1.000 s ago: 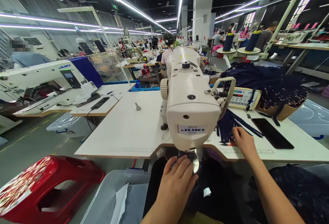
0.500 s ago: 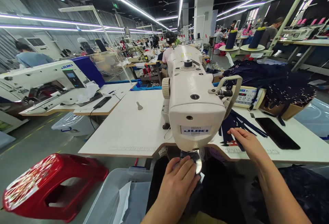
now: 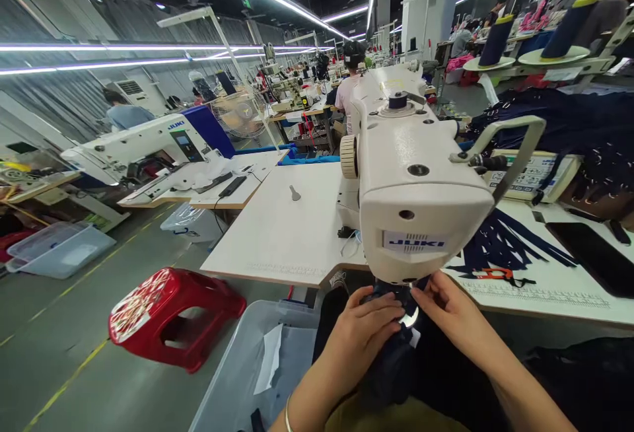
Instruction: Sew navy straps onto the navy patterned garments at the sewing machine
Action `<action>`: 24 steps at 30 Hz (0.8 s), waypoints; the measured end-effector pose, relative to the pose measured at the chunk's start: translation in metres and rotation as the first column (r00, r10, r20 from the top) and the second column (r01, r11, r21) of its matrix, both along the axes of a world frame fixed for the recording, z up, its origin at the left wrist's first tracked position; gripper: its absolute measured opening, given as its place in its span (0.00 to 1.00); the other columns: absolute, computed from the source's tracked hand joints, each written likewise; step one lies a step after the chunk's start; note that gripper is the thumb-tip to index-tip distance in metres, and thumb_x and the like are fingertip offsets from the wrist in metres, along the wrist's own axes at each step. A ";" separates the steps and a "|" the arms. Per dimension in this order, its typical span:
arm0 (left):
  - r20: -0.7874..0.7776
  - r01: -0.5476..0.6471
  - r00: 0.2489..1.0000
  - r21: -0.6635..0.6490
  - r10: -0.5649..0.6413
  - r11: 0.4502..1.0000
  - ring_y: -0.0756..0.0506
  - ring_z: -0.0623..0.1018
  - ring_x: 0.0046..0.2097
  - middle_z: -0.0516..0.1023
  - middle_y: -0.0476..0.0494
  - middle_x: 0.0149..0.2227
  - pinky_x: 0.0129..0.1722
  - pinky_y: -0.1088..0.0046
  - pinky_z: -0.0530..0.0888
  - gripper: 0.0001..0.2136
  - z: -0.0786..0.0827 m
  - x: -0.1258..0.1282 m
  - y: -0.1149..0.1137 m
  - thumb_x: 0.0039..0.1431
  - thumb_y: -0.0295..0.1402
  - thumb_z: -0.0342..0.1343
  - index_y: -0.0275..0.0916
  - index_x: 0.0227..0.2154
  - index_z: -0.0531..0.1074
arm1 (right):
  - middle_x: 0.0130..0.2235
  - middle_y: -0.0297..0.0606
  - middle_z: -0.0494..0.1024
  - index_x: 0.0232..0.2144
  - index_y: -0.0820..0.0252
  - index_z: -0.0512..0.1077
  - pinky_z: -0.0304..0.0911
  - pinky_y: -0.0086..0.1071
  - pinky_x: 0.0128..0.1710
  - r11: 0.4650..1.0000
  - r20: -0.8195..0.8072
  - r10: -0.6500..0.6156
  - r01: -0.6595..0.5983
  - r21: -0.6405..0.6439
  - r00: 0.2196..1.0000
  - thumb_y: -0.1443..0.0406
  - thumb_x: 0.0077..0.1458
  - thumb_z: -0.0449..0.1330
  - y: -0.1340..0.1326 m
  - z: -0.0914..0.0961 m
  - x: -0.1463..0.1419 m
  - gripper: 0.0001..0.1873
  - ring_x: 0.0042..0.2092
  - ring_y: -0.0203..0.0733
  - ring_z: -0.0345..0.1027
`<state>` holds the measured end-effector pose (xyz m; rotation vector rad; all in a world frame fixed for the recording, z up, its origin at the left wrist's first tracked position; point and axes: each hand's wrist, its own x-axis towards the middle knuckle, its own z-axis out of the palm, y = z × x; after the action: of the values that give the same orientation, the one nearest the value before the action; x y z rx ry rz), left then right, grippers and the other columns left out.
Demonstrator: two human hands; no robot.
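Now right hand (image 3: 453, 313) beside left hand (image 3: 366, 329), away from navy straps (image 3: 500, 240)

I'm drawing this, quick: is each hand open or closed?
Left hand: resting on dark cloth; can't tell whether its grip is closed.
Right hand: pinched closed, apparently on dark fabric.

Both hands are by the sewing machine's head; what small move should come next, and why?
Probably align the dark cloth under the machine head: the left hand lies on it, and the right hand has its fingertips beside it, just below the head.
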<state>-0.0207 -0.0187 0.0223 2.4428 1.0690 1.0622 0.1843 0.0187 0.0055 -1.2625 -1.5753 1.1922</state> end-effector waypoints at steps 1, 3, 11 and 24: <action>0.008 0.009 1.000 -0.007 -0.009 1.000 0.51 0.76 0.53 0.80 0.50 0.47 0.62 0.70 0.61 0.09 -0.001 -0.001 0.001 0.70 0.32 0.49 0.40 0.47 0.72 | 0.27 0.28 0.60 0.30 0.55 0.61 0.58 0.33 0.31 1.000 0.008 -0.008 0.008 0.007 1.000 0.54 0.59 0.56 0.000 0.000 -0.001 0.13 0.30 0.38 0.57; 0.011 0.026 1.000 -0.019 -0.026 0.999 0.51 0.76 0.54 0.80 0.50 0.48 0.63 0.70 0.60 0.09 -0.002 -0.002 0.002 0.70 0.32 0.49 0.40 0.48 0.72 | 0.28 0.28 0.60 0.30 0.55 0.60 0.57 0.33 0.31 1.000 0.013 -0.017 0.017 0.001 1.000 0.55 0.58 0.56 -0.001 0.002 -0.004 0.12 0.30 0.38 0.57; -0.133 0.128 0.983 0.024 -0.124 0.991 0.51 0.73 0.57 0.78 0.48 0.49 0.66 0.67 0.59 0.10 0.006 -0.002 0.005 0.70 0.29 0.48 0.38 0.49 0.71 | 0.28 0.27 0.58 0.35 0.54 0.61 0.57 0.32 0.31 0.996 -0.083 -0.069 0.064 -0.056 0.994 0.55 0.58 0.55 -0.005 0.001 -0.013 0.11 0.30 0.38 0.56; -0.272 0.114 0.960 0.141 -0.073 0.983 0.49 0.72 0.58 0.77 0.45 0.50 0.64 0.66 0.64 0.11 0.002 0.001 0.003 0.69 0.28 0.49 0.36 0.52 0.69 | 0.29 0.27 0.60 0.38 0.55 0.62 0.57 0.32 0.33 0.996 -0.158 -0.073 0.064 -0.061 0.985 0.57 0.60 0.55 -0.004 -0.010 -0.014 0.09 0.32 0.38 0.58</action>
<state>-0.0195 -0.0156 0.0247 2.7931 0.9636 0.8335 0.1707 0.0151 -0.0049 -1.2141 -1.3807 1.2689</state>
